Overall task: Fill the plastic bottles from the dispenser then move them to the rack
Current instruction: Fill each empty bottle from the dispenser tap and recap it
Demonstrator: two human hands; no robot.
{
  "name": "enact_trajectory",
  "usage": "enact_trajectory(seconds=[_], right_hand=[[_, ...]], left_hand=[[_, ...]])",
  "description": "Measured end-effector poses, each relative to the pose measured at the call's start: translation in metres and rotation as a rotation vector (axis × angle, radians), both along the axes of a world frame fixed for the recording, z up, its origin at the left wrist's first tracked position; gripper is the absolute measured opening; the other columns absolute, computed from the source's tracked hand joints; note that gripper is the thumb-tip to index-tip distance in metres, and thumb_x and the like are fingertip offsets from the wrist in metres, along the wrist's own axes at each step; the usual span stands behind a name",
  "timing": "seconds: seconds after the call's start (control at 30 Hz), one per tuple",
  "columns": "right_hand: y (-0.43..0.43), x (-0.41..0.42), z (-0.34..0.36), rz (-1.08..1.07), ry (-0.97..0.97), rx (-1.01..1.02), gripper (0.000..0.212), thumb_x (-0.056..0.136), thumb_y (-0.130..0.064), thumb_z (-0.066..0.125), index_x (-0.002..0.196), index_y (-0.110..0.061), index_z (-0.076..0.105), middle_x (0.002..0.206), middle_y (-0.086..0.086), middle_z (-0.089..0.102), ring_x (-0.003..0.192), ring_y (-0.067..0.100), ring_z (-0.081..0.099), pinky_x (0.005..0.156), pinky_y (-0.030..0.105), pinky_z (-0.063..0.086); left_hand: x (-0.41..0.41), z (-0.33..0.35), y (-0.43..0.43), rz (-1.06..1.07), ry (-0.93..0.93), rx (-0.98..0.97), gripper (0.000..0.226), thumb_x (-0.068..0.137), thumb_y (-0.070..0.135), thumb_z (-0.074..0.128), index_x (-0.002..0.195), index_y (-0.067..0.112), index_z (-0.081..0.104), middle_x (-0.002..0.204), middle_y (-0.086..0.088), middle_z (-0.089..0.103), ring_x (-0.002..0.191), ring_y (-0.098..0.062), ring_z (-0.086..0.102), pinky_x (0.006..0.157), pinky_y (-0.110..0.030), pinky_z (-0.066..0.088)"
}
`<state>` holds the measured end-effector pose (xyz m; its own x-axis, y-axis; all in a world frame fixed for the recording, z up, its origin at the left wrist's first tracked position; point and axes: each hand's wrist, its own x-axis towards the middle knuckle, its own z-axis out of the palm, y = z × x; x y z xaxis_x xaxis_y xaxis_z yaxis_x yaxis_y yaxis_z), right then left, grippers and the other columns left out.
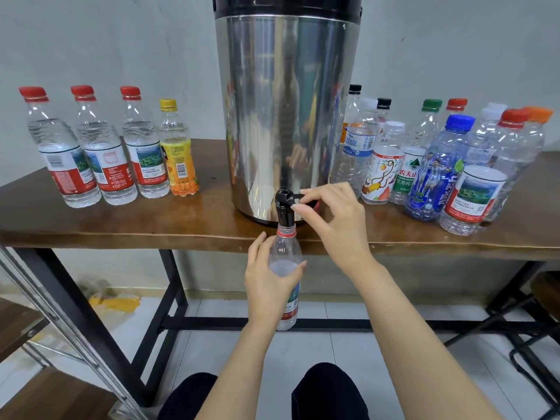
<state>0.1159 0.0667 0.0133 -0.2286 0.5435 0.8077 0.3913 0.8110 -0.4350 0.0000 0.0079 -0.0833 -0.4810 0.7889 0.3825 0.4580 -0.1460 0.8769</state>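
A tall steel dispenser (288,116) stands on the wooden table (151,219), its black tap (284,207) hanging over the front edge. My left hand (269,283) grips an uncapped clear plastic bottle (286,247) upright, its mouth right under the tap; water fills it to about my fingers. My right hand (333,219) pinches the tap's black lever (298,197) with thumb and fingers. Several capped, filled bottles (103,153) stand in a row left of the dispenser. Several empty capped bottles (436,165) are crowded to its right.
The table has black metal legs and a crossbar (272,324) below. A metal-framed rack with wooden shelves (39,344) shows at the lower left. A dark stool (542,298) stands at the right. My knees (327,389) are at the bottom edge, over a white tiled floor.
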Motion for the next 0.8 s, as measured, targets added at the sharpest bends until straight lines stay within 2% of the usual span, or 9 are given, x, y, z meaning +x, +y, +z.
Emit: enact_trajectory(seconds=[0.13,0.23,0.37,0.53,0.6,0.7,0.8], right_hand=[[0.005,-0.004,-0.011,0.069,0.163,-0.079,0.016,0.086,-0.031,0.068,0.089,-0.016,0.072,0.1,-0.013,0.068,0.104,0.011,0.057,0.088,0.017,0.043],[0.004,-0.012,-0.018,0.07,0.27,-0.101,0.015,0.087,-0.029,0.068,0.09,-0.015,0.072,0.103,-0.01,0.07,0.104,0.014,0.059,0.087,0.016,0.043],[0.003,-0.018,-0.022,0.066,0.334,-0.094,0.011,0.088,-0.029,0.067,0.091,-0.019,0.07,0.103,-0.014,0.069,0.102,0.013,0.06,0.085,0.02,0.046],[0.002,-0.02,-0.022,0.093,0.367,-0.107,0.008,0.089,-0.029,0.065,0.091,-0.022,0.068,0.103,-0.015,0.067,0.099,0.01,0.061,0.081,0.017,0.045],[0.003,-0.021,-0.022,0.1,0.377,-0.114,0.01,0.089,-0.029,0.066,0.091,-0.02,0.069,0.103,-0.013,0.068,0.098,0.011,0.061,0.08,0.016,0.045],[0.003,-0.022,-0.023,0.1,0.384,-0.112,0.01,0.089,-0.029,0.065,0.09,-0.019,0.068,0.102,-0.012,0.069,0.096,0.012,0.061,0.08,0.016,0.045],[0.003,-0.023,-0.024,0.1,0.4,-0.109,0.009,0.089,-0.027,0.065,0.09,-0.018,0.068,0.102,-0.011,0.069,0.094,0.012,0.061,0.079,0.015,0.045]], left_hand=[[0.0,-0.001,0.002,0.005,-0.008,0.004,0.073,0.071,0.033,0.086,0.135,0.02,0.054,0.148,0.01,0.04,0.122,0.008,0.035,0.09,0.005,0.023],[0.001,-0.001,0.002,0.001,-0.017,0.006,0.072,0.071,0.032,0.087,0.135,0.021,0.055,0.15,0.01,0.039,0.123,0.007,0.035,0.092,0.001,0.024],[0.001,0.001,0.001,0.007,-0.002,-0.001,0.075,0.07,0.034,0.086,0.136,0.019,0.054,0.151,0.009,0.04,0.125,0.004,0.036,0.101,-0.015,0.031],[0.0,0.0,0.001,0.021,0.011,-0.007,0.076,0.069,0.035,0.087,0.136,0.019,0.055,0.151,0.009,0.041,0.128,0.002,0.037,0.104,-0.018,0.031],[0.0,-0.001,0.001,0.018,0.009,-0.005,0.076,0.069,0.035,0.087,0.136,0.018,0.054,0.152,0.009,0.04,0.13,0.0,0.038,0.104,-0.016,0.03],[-0.001,-0.002,0.001,0.017,0.013,-0.001,0.075,0.069,0.035,0.087,0.135,0.018,0.055,0.151,0.009,0.04,0.129,0.002,0.037,0.098,-0.004,0.025],[0.0,-0.003,0.002,0.018,0.015,0.001,0.075,0.069,0.034,0.087,0.135,0.018,0.055,0.151,0.008,0.041,0.128,0.003,0.037,0.096,-0.001,0.024]])
